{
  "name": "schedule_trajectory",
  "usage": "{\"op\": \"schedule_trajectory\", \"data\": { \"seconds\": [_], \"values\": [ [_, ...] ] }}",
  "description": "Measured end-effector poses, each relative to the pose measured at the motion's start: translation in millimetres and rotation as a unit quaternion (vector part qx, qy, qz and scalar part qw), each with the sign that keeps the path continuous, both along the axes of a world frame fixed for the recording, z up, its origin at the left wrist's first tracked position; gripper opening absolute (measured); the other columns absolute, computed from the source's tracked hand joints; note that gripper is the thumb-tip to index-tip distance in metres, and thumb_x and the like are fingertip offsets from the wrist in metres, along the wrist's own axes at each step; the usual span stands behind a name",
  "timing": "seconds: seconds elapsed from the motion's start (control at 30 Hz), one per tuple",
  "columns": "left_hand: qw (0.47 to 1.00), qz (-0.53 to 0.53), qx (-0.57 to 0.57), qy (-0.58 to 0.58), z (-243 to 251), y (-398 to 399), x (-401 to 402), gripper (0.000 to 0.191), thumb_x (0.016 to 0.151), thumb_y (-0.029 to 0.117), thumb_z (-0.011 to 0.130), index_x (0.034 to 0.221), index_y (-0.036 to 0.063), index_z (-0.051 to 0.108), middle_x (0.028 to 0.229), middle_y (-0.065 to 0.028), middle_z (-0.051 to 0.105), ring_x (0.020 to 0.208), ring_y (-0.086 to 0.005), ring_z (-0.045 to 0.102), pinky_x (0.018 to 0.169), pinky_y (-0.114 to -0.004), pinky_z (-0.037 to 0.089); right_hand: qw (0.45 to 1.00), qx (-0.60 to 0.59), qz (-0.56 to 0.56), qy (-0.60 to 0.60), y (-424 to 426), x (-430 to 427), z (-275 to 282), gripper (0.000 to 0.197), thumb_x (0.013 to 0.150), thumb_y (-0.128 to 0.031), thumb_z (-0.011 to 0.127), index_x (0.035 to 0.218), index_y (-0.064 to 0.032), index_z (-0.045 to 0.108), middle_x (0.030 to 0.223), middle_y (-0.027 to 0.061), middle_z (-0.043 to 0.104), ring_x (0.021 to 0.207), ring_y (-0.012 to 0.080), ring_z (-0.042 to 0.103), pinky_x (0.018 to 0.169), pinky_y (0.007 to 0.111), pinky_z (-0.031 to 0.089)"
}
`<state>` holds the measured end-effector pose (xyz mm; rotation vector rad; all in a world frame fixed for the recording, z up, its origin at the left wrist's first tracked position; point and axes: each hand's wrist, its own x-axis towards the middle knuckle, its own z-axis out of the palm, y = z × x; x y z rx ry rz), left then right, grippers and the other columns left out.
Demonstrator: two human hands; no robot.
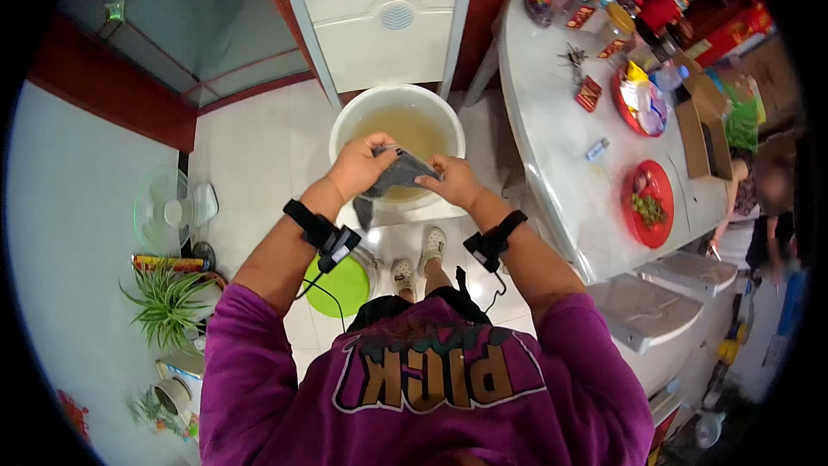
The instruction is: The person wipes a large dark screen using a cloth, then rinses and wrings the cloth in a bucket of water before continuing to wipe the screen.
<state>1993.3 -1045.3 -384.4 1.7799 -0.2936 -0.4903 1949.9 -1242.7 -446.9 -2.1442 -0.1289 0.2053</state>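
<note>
Both my hands hold a dark grey cloth [402, 169], stretched between them over the near side of a white basin [454, 122]. My left hand [362, 163] pinches its upper left part, with the thumb on top. My right hand [455, 180] grips the right end between thumb and fingers. A darker end of the cloth hangs down at the left, outside the basin's rim. Cloudy yellowish water [414, 126] lies in the basin, which stands on the seat of a white chair [381, 32]. Each wrist wears a black strap with a small device and a cable.
A white table [550, 116] at the right bears jars, a red plate [626, 207] of fruit and a cardboard box [695, 118]. A lime-green stool [337, 285] stands near my feet. A fan [162, 210] and a potted plant [169, 304] are at the left. Another person is at the far right.
</note>
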Motion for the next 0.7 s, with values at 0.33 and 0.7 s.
{"op": "schedule_trajectory", "data": {
  "seconds": [0.33,0.7],
  "values": [
    [0.920,0.113,0.247,-0.282,-41.8,36.7,58.8,0.014,0.069,0.001,0.055,0.082,0.0038,0.056,0.080,-0.0140,0.056,0.077,-0.0320,0.054,0.070,-0.038,0.044,0.989,-0.083,-0.042,-0.117,-21.6,91.5,-23.3,0.016,0.071,-0.013,0.060,0.085,-0.0066,0.061,0.086,0.0129,0.057,0.080,0.0308,0.054,0.072,0.036,0.045],
    [0.851,-0.228,0.438,-0.177,-223.5,37.8,54.3,0.023,0.074,0.013,0.050,0.092,0.0113,0.065,0.109,-0.0123,0.053,0.107,-0.0288,0.046,0.087,-0.038,0.039,0.867,-0.438,0.231,0.044,-5.1,76.5,-174.2,0.023,0.074,-0.013,0.051,0.093,-0.0115,0.065,0.106,0.0069,0.053,0.108,0.0249,0.041,0.087,0.039,0.038]
  ]
}}
